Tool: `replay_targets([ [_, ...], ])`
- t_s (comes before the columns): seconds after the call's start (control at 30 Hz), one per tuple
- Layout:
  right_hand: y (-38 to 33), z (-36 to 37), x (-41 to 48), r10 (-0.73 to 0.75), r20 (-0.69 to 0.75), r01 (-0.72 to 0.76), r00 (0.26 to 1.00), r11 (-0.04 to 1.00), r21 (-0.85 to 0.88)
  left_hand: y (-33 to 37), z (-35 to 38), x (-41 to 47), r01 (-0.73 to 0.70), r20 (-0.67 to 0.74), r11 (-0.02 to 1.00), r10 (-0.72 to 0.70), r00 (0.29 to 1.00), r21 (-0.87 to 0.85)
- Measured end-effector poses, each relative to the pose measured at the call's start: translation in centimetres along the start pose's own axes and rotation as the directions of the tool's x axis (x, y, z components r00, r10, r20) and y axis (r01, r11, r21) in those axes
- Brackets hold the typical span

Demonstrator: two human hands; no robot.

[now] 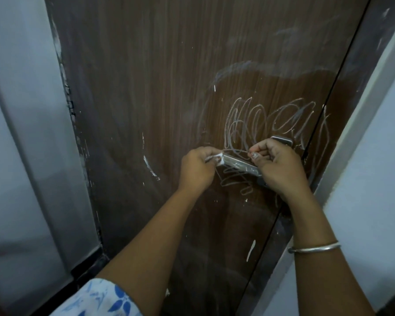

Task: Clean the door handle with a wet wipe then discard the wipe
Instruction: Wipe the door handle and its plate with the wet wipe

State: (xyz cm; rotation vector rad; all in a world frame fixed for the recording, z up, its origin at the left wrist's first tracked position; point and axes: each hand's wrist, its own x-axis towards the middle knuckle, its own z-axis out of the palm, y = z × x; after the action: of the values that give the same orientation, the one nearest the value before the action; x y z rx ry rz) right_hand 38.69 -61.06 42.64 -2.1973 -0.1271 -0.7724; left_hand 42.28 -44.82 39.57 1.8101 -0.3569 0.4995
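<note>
So the thing that matters here is how the handle (240, 165) lies. It's a flat metal lever set close to the right edge of the door (146, 87), with its long axis running sideways across the door. The pivot end is toward that right edge and the free tip points left. The wipe (216, 158) is right at the free tip, bunched into a small white wad and touching the end of the lever. The left hand (197, 167) has it pinched tight in curled fingers, so that's the hand doing the cleaning and the one nearer the tip. The right hand (281, 165) is at the other end, curled over the pivot part of the lever. It looks like it's gripping the handle to steady it, though the fingers hide the exact contact. Both arms reach forward about level, wrists fairly straight, knuckles facing out from the door, with the bare middle of the lever showing between the two fists. My guess is the next stroke has to run rightward along the lever toward the right hand, so that hand will need to shift or let go for the pivot end to get wiped. White scribbles (271, 119) cover the door around the handle, but those aren't the job.
</note>
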Motion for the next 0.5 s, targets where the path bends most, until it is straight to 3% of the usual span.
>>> replay_targets([
  [0.2,-0.1,0.0,-0.5,0.002,-0.048,0.003,0.999,0.993,0.114,-0.7,0.1,-1.1,0.012,0.025,1.000,-0.012,1.000,0.014],
  [0.27,-0.4,0.3,-1.8,-0.015,-0.245,0.066,0.969,0.977,0.202,-0.6,0.1,-1.2,0.018,0.004,1.000,-0.018,1.000,0.008],
  [0.33,-0.7,1.3,-4.1,-0.119,-0.493,0.233,0.862,0.956,0.176,-0.4,0.2,-1.2,0.015,0.016,0.999,-0.014,1.000,-0.029],
  [0.4,-1.1,3.3,-6.4,-0.181,-0.562,0.313,0.807,0.938,0.148,-0.2,0.2,-1.3,-0.018,0.030,0.999,0.019,0.999,-0.050],
  [0.43,-1.2,4.6,-7.2,-0.151,-0.535,0.278,0.831,0.946,0.165,-0.2,0.2,-1.3,-0.044,0.025,0.998,0.045,0.999,-0.044],
  [0.5,-1.4,6.8,-7.6,0.048,-0.400,0.057,0.915,0.968,0.245,-0.2,0.2,-1.5,-0.084,0.022,0.996,0.085,0.996,-0.022],
])
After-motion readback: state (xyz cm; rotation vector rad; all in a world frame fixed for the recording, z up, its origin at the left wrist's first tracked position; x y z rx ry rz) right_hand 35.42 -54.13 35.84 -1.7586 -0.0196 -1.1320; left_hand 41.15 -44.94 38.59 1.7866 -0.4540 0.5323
